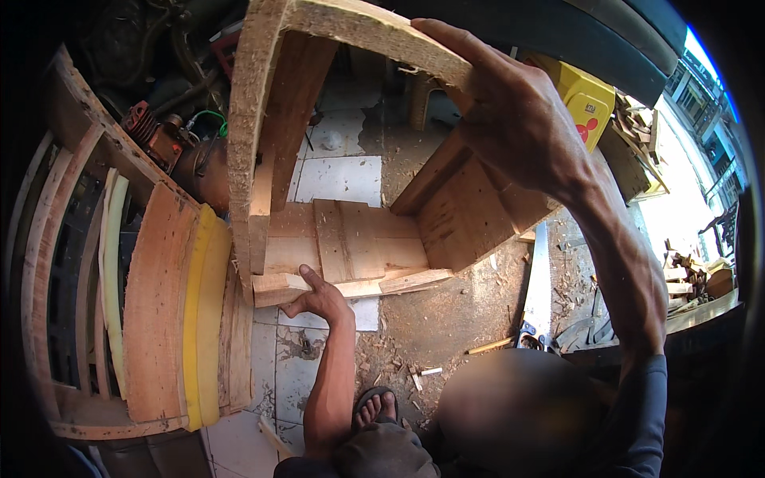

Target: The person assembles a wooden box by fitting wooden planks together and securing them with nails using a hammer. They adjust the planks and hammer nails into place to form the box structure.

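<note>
A rough wooden furniture frame (249, 131) of raw boards stands tilted before me, above the floor's sawdust. My left hand (323, 299) is closed on its near lower rail, with the thumb over the top edge and the other fingers mostly underneath. Higher up on the right, my right hand (526, 119) wraps round the end of the curved top piece (382, 36); its fingers reach along the far edge. Short boards (343, 235) make up the bottom panel, and a wide side panel (462, 215) closes the right side.
A handsaw (536, 279) lies on the floor to the right, beside a yellow pencil-like stick (489, 346). On the left stands another slatted wooden frame (163, 311). A compressor-like machine (151, 131) sits behind it. Wood offcuts (689, 275) and a yellow container (578, 92) are at the right.
</note>
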### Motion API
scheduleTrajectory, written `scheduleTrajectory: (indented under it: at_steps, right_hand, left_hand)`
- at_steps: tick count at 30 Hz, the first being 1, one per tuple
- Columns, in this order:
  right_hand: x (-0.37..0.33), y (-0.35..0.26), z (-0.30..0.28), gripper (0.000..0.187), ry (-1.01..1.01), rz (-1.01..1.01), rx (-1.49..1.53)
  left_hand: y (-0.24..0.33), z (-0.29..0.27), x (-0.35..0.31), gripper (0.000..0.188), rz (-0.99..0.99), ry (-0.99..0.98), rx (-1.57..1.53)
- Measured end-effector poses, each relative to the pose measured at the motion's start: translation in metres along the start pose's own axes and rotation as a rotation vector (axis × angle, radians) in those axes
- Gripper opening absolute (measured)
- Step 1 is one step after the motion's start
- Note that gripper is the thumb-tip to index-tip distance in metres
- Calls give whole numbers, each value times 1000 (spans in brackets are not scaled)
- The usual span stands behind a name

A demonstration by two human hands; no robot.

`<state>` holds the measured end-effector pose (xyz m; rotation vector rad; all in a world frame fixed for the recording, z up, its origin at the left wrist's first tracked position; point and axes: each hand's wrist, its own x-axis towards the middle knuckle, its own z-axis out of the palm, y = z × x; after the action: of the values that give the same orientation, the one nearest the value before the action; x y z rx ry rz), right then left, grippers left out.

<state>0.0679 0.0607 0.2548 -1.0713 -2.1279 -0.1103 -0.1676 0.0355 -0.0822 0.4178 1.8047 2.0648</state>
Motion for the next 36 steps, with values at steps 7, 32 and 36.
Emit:
scheduleTrajectory:
  at_steps: [7, 32, 36]
  right_hand:
    - [31, -53, 68, 54, 34, -397, -46]
    - [-127, -63, 120, 40, 325, -252, -57]
    - [-230, -24, 213, 52, -107, 216, 327]
  left_hand:
    - [-33, -35, -6, 67, -393, 163, 176]
    - [-127, -43, -21, 62, -1023, -857, 204]
    - [-84, -55, -7, 37, -583, -1168, 610]
